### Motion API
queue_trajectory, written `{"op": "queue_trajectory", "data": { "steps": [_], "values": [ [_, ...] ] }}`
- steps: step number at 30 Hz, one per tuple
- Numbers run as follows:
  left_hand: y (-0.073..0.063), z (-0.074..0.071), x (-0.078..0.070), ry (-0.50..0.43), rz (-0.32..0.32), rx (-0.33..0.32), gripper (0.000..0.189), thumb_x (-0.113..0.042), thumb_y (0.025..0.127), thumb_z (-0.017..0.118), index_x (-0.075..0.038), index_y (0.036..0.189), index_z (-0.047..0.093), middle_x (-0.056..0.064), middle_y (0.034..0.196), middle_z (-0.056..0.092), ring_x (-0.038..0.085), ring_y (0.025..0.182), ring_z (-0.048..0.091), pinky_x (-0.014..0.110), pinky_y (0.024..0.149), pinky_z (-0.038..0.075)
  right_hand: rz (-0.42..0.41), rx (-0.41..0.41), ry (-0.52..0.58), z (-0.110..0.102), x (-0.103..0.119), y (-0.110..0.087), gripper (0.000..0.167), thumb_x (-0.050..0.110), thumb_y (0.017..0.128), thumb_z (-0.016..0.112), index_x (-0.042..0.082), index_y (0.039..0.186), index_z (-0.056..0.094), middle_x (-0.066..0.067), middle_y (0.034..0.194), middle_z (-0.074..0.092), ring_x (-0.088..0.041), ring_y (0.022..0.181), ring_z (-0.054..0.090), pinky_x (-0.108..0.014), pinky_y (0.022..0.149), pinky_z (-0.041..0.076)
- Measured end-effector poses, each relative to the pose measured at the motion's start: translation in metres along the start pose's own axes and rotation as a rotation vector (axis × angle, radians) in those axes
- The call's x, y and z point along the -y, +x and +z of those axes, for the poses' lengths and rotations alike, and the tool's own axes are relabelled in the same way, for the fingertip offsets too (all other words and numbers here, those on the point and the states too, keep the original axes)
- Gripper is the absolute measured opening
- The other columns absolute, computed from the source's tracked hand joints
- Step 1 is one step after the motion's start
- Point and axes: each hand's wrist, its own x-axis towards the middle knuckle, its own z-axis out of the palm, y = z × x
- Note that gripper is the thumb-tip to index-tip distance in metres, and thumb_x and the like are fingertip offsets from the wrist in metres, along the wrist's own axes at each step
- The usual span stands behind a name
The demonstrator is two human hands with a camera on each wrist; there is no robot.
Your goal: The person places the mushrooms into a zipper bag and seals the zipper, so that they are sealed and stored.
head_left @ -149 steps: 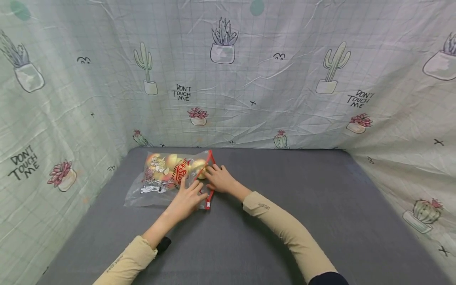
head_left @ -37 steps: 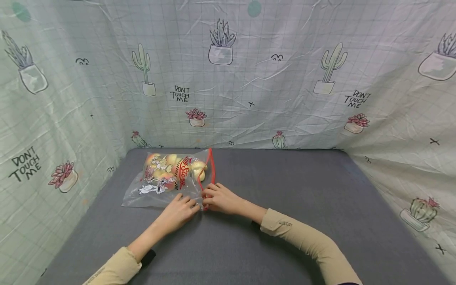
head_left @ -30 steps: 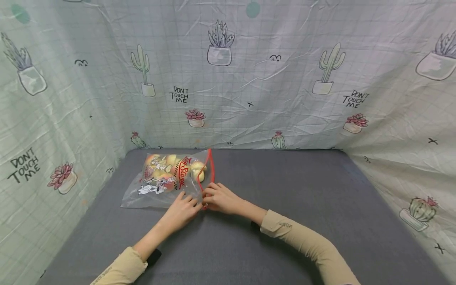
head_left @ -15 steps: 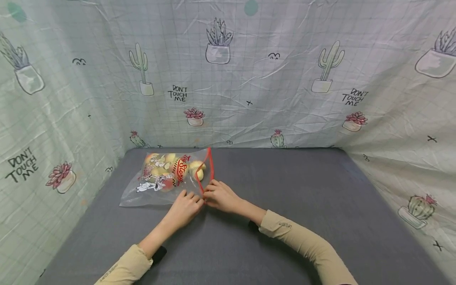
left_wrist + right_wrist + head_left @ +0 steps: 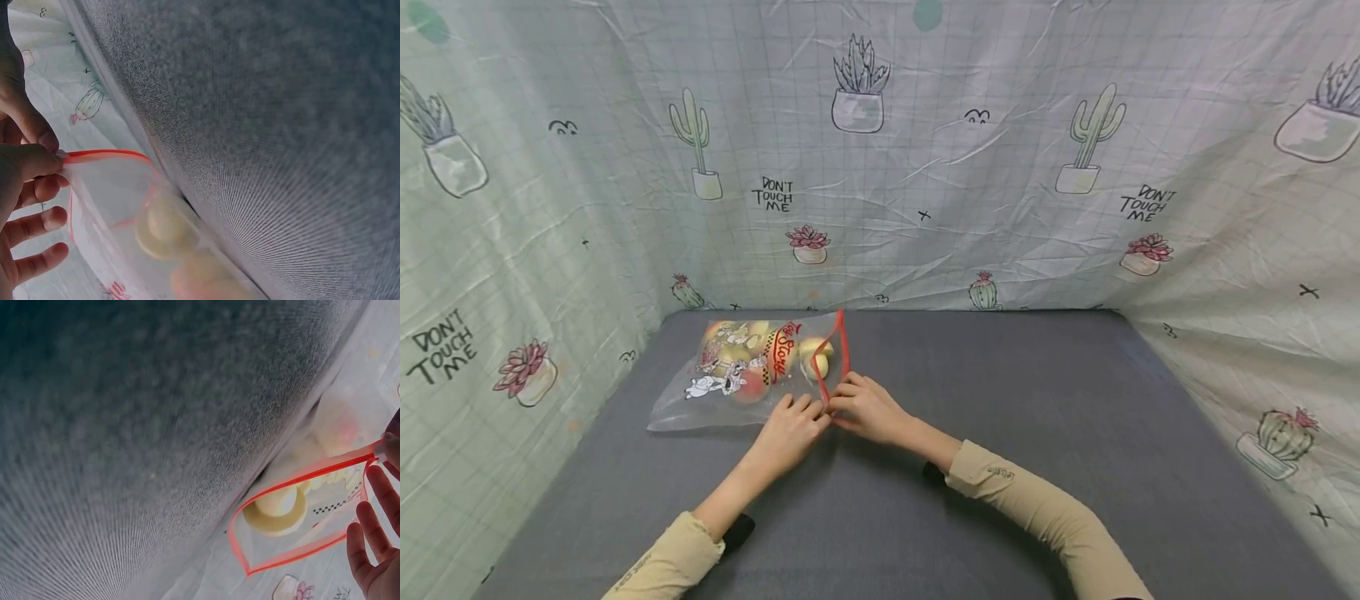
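A clear zip bag (image 5: 700, 412) with a red zip edge and cartoon print lies at the back left of the table. Several round yellow and reddish things (image 5: 748, 385) are inside; their kind is unclear through the plastic. My left hand (image 5: 790, 433) pinches the bag's near corner at the zip end. Right beside it, my right hand (image 5: 871, 410) pinches the same end, its thumb meeting the small pale slider (image 5: 61, 154). In the right wrist view the red zip (image 5: 300, 478) gapes, with a yellow ring-like thing (image 5: 275, 515) just inside the mouth.
The grey tabletop (image 5: 1000, 417) extends right and toward me from the bag. A pale cloth (image 5: 880, 208) printed with cacti stands around the back and both sides. Dark wrist straps (image 5: 739, 532) show below the sleeves.
My right hand left the bag's mouth and came to the near zip corner. My left hand moved there from the bag's top. Lately both hands lifted that corner slightly.
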Motion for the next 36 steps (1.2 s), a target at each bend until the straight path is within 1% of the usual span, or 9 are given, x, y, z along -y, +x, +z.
{"op": "queue_trajectory", "data": {
  "steps": [5, 8, 12, 14, 22, 28, 30, 32, 36],
  "values": [
    [0.001, 0.000, 0.002, 0.015, 0.021, 0.019, 0.006, -0.019, 0.072, 0.065, -0.015, 0.076, 0.064, -0.002, 0.078, 0.061, 0.017, 0.070, 0.051, 0.032, 0.063, 0.035, 0.002, -0.014, -0.013, 0.000, -0.002, 0.001, 0.011, 0.027, 0.075, 0.070, 0.022, 0.085, 0.069, 0.008, 0.087, 0.062, -0.010, 0.088, 0.049, -0.024, 0.074, 0.043],
    [0.000, 0.001, 0.003, 0.020, 0.036, 0.019, 0.006, -0.019, 0.075, 0.059, -0.015, 0.076, 0.064, -0.002, 0.079, 0.059, 0.016, 0.070, 0.051, 0.032, 0.065, 0.035, 0.009, -0.022, -0.013, 0.000, -0.002, 0.001, 0.010, 0.028, 0.075, 0.069, 0.023, 0.084, 0.069, 0.008, 0.088, 0.063, -0.011, 0.088, 0.049, -0.024, 0.073, 0.043],
    [0.000, 0.001, 0.004, 0.017, 0.047, 0.002, 0.013, -0.018, 0.078, 0.051, -0.015, 0.074, 0.063, -0.002, 0.077, 0.057, 0.016, 0.069, 0.050, 0.032, 0.066, 0.034, 0.016, -0.034, -0.011, 0.000, -0.002, 0.001, 0.010, 0.029, 0.076, 0.069, 0.024, 0.084, 0.069, 0.009, 0.089, 0.063, -0.011, 0.088, 0.049, -0.024, 0.071, 0.043],
    [-0.001, 0.001, 0.004, 0.017, 0.054, -0.009, 0.015, -0.017, 0.078, 0.049, -0.015, 0.074, 0.062, -0.003, 0.076, 0.057, 0.016, 0.068, 0.049, 0.032, 0.065, 0.034, 0.014, -0.040, -0.016, 0.000, -0.001, 0.001, 0.010, 0.030, 0.076, 0.069, 0.025, 0.085, 0.069, 0.009, 0.088, 0.062, -0.011, 0.087, 0.049, -0.024, 0.070, 0.042],
    [-0.002, 0.003, 0.008, 0.023, 0.089, -0.045, 0.012, -0.016, 0.076, 0.051, -0.014, 0.074, 0.062, -0.004, 0.075, 0.058, 0.015, 0.070, 0.049, 0.034, 0.068, 0.036, 0.021, -0.052, -0.052, 0.001, -0.003, 0.003, 0.013, 0.031, 0.075, 0.069, 0.027, 0.087, 0.070, 0.008, 0.088, 0.062, -0.012, 0.086, 0.049, -0.023, 0.067, 0.042],
    [-0.002, 0.002, 0.008, 0.001, 0.094, -0.062, 0.016, -0.014, 0.077, 0.046, -0.013, 0.074, 0.061, -0.004, 0.077, 0.059, 0.015, 0.070, 0.050, 0.035, 0.070, 0.037, 0.035, -0.032, -0.072, 0.002, -0.005, 0.005, 0.013, 0.032, 0.076, 0.067, 0.028, 0.088, 0.069, 0.008, 0.090, 0.060, -0.012, 0.087, 0.048, -0.024, 0.066, 0.041],
    [-0.002, 0.001, 0.008, -0.007, 0.100, -0.072, 0.016, -0.013, 0.076, 0.046, -0.013, 0.075, 0.062, -0.005, 0.078, 0.061, 0.015, 0.071, 0.050, 0.034, 0.070, 0.037, 0.050, -0.018, -0.094, 0.004, -0.007, 0.006, 0.012, 0.032, 0.077, 0.068, 0.028, 0.088, 0.069, 0.008, 0.090, 0.060, -0.012, 0.087, 0.048, -0.024, 0.066, 0.041],
    [-0.002, 0.000, 0.007, -0.009, 0.105, -0.072, 0.013, -0.013, 0.075, 0.051, -0.013, 0.078, 0.064, -0.005, 0.081, 0.063, 0.014, 0.071, 0.051, 0.034, 0.070, 0.037, 0.071, -0.002, -0.126, 0.006, -0.009, 0.006, 0.010, 0.031, 0.077, 0.068, 0.029, 0.087, 0.068, 0.009, 0.090, 0.059, -0.011, 0.086, 0.047, -0.024, 0.066, 0.041],
    [-0.002, -0.002, 0.006, -0.009, 0.088, -0.040, 0.011, -0.012, 0.070, 0.062, -0.014, 0.080, 0.066, -0.005, 0.086, 0.065, 0.015, 0.075, 0.053, 0.036, 0.072, 0.038, 0.085, 0.017, -0.150, 0.008, -0.013, 0.007, 0.010, 0.031, 0.077, 0.068, 0.029, 0.087, 0.068, 0.008, 0.090, 0.058, -0.011, 0.085, 0.046, -0.024, 0.065, 0.040]
  ]
}}
